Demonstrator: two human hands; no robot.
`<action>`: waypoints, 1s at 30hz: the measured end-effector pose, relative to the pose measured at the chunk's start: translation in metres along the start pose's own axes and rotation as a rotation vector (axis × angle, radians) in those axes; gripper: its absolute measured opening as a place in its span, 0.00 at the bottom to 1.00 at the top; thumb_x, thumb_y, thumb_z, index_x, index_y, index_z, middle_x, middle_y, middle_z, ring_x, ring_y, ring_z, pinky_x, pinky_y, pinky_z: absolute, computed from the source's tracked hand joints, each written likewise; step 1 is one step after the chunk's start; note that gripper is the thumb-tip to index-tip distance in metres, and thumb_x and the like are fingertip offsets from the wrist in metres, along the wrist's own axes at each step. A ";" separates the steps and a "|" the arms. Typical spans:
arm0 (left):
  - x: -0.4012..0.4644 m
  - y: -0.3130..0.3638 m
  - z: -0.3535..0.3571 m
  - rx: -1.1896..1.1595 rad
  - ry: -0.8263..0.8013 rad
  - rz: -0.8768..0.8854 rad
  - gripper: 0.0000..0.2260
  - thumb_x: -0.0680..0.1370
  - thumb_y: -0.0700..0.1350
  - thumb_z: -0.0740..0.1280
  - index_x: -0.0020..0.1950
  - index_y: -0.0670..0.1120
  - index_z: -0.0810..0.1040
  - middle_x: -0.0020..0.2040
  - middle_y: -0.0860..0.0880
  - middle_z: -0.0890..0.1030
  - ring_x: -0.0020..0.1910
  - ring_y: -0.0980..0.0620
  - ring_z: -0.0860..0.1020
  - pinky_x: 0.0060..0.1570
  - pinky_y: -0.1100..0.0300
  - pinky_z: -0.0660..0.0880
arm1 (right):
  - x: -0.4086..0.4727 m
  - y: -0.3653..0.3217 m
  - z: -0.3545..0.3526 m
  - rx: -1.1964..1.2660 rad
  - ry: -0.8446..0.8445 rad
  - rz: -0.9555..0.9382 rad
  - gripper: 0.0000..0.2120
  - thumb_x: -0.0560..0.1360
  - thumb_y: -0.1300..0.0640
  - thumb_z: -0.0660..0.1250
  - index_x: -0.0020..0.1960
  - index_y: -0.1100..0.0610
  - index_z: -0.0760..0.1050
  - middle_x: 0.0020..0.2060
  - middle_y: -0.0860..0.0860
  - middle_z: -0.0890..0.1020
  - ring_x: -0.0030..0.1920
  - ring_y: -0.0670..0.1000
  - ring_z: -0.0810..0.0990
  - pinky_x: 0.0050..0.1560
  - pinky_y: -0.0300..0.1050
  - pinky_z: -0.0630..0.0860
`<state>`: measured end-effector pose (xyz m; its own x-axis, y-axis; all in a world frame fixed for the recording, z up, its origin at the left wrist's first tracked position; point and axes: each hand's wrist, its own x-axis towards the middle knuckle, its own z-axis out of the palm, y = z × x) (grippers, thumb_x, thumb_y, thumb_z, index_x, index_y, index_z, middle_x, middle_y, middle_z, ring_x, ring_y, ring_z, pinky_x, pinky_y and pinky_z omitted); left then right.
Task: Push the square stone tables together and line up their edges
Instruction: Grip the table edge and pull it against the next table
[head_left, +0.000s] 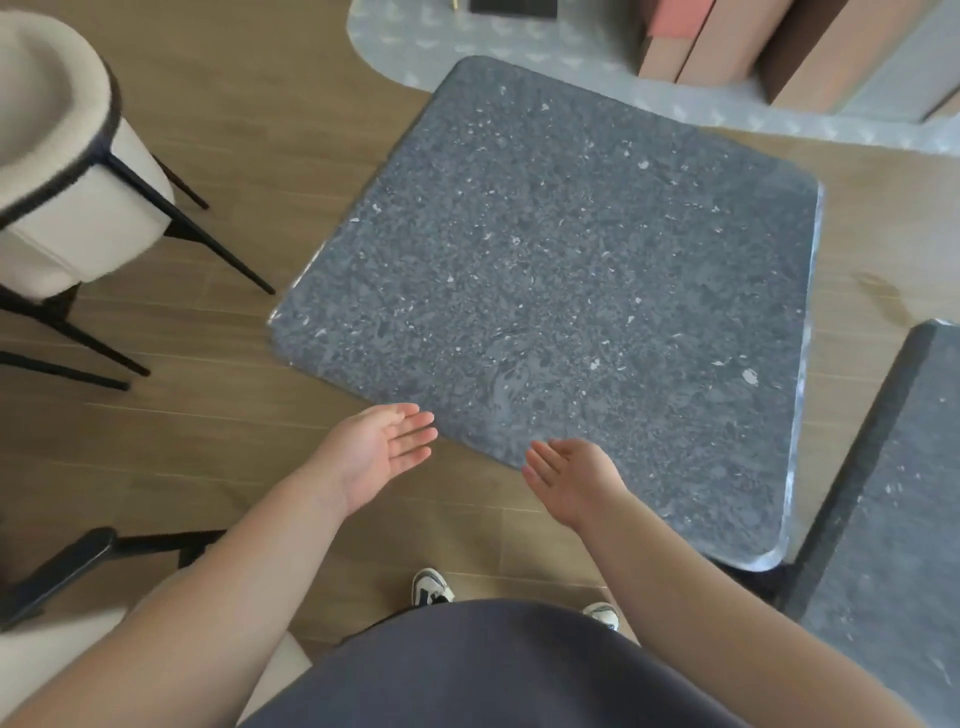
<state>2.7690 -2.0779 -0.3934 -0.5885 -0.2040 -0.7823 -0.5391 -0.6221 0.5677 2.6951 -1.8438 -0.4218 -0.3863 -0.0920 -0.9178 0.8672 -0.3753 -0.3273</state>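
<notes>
- A square stone table (550, 291) stands mid-frame on the wood floor (249, 156), turned at an angle, its top bare.
- A second table (893, 519) of the same dark speckled stone shows only in part at the right edge. A wedge of floor separates the two; the gap is wide at the far end and narrows toward the near corners, where they come close, so the edges do not run parallel.
- The left hand (382, 447) is open, fingers spread and palm turned inward, just off the first table's near edge; whether it touches the stone cannot be told.
- The right hand (569, 475) is open as well, palm facing the left one, over the near edge of the same table and gripping nothing.
- A cream chair (62, 166) with black legs stands to the left, apart from the table.
- Another black chair leg (67, 566) shows at lower left.
- A pale rug (519, 47) lies beyond the table's far corner, with brown and pink boxes (753, 47) standing on it; what they hold is not visible.
- Two sneakers (431, 587) show below the hands, just in front of the near edge.
</notes>
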 end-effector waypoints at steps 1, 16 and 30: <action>-0.004 0.011 -0.015 -0.008 0.025 0.028 0.11 0.84 0.37 0.56 0.61 0.38 0.75 0.57 0.38 0.83 0.55 0.40 0.82 0.56 0.46 0.79 | -0.003 0.001 0.021 -0.032 -0.041 -0.013 0.20 0.84 0.63 0.52 0.75 0.65 0.63 0.73 0.59 0.71 0.74 0.57 0.68 0.72 0.53 0.68; -0.055 0.110 -0.131 -0.067 0.390 0.311 0.11 0.83 0.34 0.57 0.58 0.40 0.77 0.51 0.42 0.84 0.47 0.46 0.84 0.52 0.48 0.80 | -0.042 0.027 0.209 -0.272 -0.353 -0.117 0.08 0.80 0.66 0.60 0.55 0.60 0.76 0.41 0.54 0.80 0.41 0.53 0.79 0.51 0.48 0.78; -0.011 0.249 -0.123 0.101 0.510 0.459 0.10 0.83 0.35 0.59 0.59 0.44 0.78 0.53 0.43 0.84 0.51 0.46 0.85 0.53 0.50 0.81 | -0.006 -0.050 0.350 -0.512 -0.532 -0.282 0.10 0.80 0.68 0.58 0.53 0.59 0.76 0.39 0.54 0.80 0.39 0.52 0.79 0.49 0.48 0.79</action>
<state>2.7156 -2.3235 -0.2755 -0.4273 -0.7749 -0.4659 -0.3711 -0.3196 0.8719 2.5439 -2.1473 -0.3210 -0.5991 -0.5339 -0.5967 0.7013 0.0096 -0.7128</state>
